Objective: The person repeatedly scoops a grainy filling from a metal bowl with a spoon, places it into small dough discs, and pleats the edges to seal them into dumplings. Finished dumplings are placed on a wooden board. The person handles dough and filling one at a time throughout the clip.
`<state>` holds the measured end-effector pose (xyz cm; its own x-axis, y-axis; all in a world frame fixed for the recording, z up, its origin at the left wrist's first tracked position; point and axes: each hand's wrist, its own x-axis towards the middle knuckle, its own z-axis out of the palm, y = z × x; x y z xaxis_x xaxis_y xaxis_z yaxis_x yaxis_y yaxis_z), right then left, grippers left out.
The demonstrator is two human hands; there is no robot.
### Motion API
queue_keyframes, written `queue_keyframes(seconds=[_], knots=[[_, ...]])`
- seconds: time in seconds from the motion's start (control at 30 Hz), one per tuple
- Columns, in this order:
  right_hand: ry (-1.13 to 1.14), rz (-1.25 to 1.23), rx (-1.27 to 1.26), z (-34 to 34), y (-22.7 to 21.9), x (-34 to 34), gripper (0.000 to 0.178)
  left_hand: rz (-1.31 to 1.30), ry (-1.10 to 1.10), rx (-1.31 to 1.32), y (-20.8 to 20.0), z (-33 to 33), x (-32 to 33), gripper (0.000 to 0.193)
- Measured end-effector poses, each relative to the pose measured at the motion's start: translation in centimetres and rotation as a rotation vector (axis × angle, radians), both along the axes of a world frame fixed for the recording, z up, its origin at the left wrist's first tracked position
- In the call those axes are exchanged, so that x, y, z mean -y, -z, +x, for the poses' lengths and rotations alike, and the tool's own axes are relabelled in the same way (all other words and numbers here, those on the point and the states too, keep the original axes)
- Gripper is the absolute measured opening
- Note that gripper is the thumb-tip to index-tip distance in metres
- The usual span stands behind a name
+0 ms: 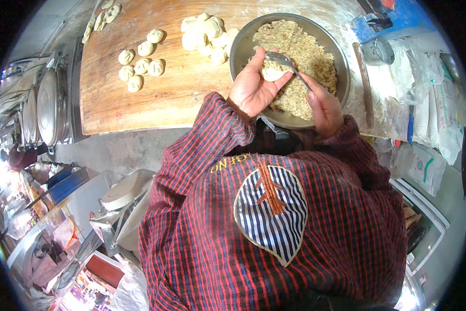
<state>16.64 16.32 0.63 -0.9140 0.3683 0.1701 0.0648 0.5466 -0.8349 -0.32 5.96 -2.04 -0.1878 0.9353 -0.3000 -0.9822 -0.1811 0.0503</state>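
At the far left edge of the wooden worktop (139,103), a short row of shaped dough pieces (101,20) is seen; their number cannot be told, as they run together. To the right of them, seven filled dumplings (141,65) are laid in a loose cluster, each pinched closed and set apart from its neighbours or barely touching. Further right, a heap of plain dough lumps (208,33) is piled against the rim of the bowl; roughly eight can be counted, though some are hidden under others.

One round metal bowl (241,44) is set at the right part of the worktop, filled with a pale, shredded filling (308,57). Above the near side of the bowl, the left hand (251,88) is held palm up, cupped, and one flat dough wrapper (271,73) is cradled on its fingers. One metal spoon (284,61) is pinched by its handle in the right hand (323,106), which is closed around it, and the spoon's bowl is pressed onto the wrapper.

To the right of the bowl, one thin wooden rolling pin (365,78) is laid along the worktop, and one metal cup (378,51) is stood just beyond it. At the far right, white plastic bags (435,114) are stacked.
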Motion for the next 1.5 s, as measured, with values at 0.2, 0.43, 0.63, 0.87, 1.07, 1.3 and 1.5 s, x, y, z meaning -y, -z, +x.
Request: queue_keyframes(seconds=[0.2, 0.43, 0.63, 0.87, 1.07, 1.3, 1.5], knots=[[0.02, -0.258, 0.06, 0.9, -0.2, -0.2, 0.038, -0.01, 0.011, 0.001, -0.6, 0.2, 0.1, 0.036], [0.208, -0.654, 0.054, 0.7, -0.8, -0.1, 0.038, -0.011, -0.011, 0.057, -1.2, 0.3, 0.5, 0.035], [0.106, 0.016, -0.087, -0.5, -0.1, -0.8, 0.037, -0.037, 0.008, 0.002, -1.4, 0.7, 0.3, 0.034], [0.191, 0.259, -0.079, -0.1, 0.3, -1.6, 0.037, 0.0, -0.009, 0.047, -1.7, 0.3, 1.1, 0.034], [0.195, 0.485, 0.116, -1.2, -0.4, -2.9, 0.05, 0.064, -0.007, 0.04, -2.0, 0.6, 1.4, 0.035], [0.084, 0.351, -0.113, -6.8, 0.3, 1.6, 0.058, 0.072, -0.05, -0.012, -2.5, 1.8, 1.4, 0.035], [0.06, 0.523, -0.217, -7.4, 1.6, 1.8, 0.052, 0.013, -0.208, -0.348, -2.9, 3.1, 1.3, 0.035]])
